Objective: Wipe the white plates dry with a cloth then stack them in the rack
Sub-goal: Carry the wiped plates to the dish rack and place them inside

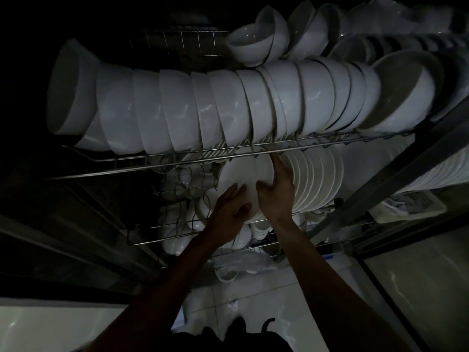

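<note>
— Reporting on the lower shelf: where is the plate, and who has it?

— A white plate (242, 174) stands on edge on the lower wire shelf (193, 231) of the rack, at the left end of a row of upright plates (314, 181). The left hand (228, 212) lies against its near face, fingers spread and thumb hooked over the lower rim. The right hand (278, 191) clasps its right edge, forefinger stretched up toward the shelf rail above.

— So both hands are on it?

— Yes, both grip the same plate. It leans against the row on its right.

— And above?

— The upper wire shelf (228, 151) carries a long row of white bowls (215, 107) on their sides, nested one into the next, with smaller bowls (256, 41) behind them. Lighting is poor; the items below the plate shelf cannot be made out with certainty.
</note>
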### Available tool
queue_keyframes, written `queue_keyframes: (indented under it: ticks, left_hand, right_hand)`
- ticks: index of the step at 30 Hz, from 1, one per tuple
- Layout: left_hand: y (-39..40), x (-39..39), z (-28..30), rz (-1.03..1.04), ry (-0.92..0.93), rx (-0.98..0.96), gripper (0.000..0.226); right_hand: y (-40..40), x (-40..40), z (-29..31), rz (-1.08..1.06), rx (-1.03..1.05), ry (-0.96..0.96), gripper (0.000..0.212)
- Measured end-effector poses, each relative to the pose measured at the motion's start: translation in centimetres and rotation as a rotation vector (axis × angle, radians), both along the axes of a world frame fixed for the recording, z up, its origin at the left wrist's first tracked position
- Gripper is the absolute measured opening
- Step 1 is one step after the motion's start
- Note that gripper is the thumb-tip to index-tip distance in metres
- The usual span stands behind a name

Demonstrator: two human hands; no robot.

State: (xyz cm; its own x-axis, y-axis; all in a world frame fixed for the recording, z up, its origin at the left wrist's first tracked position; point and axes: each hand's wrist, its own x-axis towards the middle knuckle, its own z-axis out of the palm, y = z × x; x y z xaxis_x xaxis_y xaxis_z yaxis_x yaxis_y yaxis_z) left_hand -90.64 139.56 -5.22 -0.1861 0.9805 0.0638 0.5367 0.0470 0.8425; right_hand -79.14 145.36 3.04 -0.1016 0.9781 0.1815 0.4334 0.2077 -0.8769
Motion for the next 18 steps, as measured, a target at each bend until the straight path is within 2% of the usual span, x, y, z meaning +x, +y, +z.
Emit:
queue_keyframes:
  ticks: [4,10,15,18]
  left_hand:
    - [-0.2,-0.3,-0.3,0.025,0.024,0.007,0.052]
    - [-0.5,-1.0,-0.9,0.014,0.108,0.006,0.051]
    - [-1.0,-1.4,-1.2,0.002,0.144,0.023,0.049]
    - [-1.0,-1.3,-1.1,0.022,0.146,-0.003,0.050]
  right_hand:
    - [0.2,0.0,-0.7,-0.010,0.042,-0.124,0.082]
    - [-0.3,-0.3,-1.6,-0.009,0.141,-0.183,0.087]
    - [-0.3,-0.4,-1.6,-0.023,0.178,-0.430,0.087]
    - [-0.7,-0.2,-1.5,-0.052,0.238,-0.517,0.085]
